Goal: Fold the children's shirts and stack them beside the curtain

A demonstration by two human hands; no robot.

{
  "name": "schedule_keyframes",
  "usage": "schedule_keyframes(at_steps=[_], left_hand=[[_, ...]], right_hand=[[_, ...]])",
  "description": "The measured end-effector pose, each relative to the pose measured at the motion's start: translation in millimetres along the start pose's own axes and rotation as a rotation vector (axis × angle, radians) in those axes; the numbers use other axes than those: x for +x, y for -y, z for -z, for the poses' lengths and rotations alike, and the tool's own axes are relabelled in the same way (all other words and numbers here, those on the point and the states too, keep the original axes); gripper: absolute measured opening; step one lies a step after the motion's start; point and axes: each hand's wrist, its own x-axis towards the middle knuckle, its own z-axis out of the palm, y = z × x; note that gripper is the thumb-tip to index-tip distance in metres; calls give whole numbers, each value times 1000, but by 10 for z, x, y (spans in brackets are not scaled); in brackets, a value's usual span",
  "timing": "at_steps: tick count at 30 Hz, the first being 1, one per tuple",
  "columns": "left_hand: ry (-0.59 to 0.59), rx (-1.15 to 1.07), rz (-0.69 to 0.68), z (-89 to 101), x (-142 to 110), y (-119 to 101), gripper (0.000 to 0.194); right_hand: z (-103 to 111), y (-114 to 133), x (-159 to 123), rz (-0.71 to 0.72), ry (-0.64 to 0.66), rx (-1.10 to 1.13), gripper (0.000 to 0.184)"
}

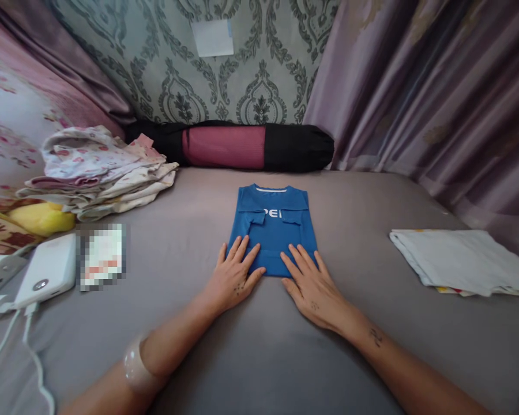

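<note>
A blue shirt [273, 233] with white lettering lies partly folded on the grey sheet, its neckline at the far end. Both sleeves are folded in, with their cuffs near the middle of the chest. My left hand [239, 272] rests flat on the near left corner of the shirt, fingers spread. On the near right corner lies my right hand [308, 278], also flat with the fingers apart. Each palm reaches off the shirt's near edge toward the sheet. Neither hand grips the cloth.
A folded whitish cloth [462, 259] lies at the right. Leftward are a pile of folded clothes [104, 173], a yellow plush item [43, 218], a white power bank [49, 268] with cables and a power strip [2, 274]. A black and pink rolled bag [225, 147] lies along the wall.
</note>
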Motion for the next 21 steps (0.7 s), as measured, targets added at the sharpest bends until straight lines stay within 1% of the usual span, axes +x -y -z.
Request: schedule_keyframes(at_steps=[4, 7, 9, 11, 13, 15, 17, 21], left_hand=[[-4, -16, -2, 11, -5, 4, 61], [-19, -44, -3, 57, -4, 2, 62], [-55, -48, 22, 92, 2, 1, 63], [-85, -29, 70, 106, 9, 8, 62], [-75, -7, 105, 86, 14, 24, 62], [-40, 7, 104, 38, 13, 48, 63], [-22, 19, 88, -15, 9, 72, 65], [-46, 32, 66, -72, 3, 102, 65]], right_hand=[[5, 2, 1, 0, -1, 10, 56], [15, -22, 1, 6, -2, 29, 55], [19, -54, -3, -27, -30, 29, 56], [12, -95, -12, -93, -78, 10, 59], [-11, -138, -25, -151, -104, -9, 62], [-45, -171, -40, -176, -91, -14, 64], [-80, -189, -51, -180, -71, -16, 66], [-114, -190, -54, -178, -85, -19, 67]])
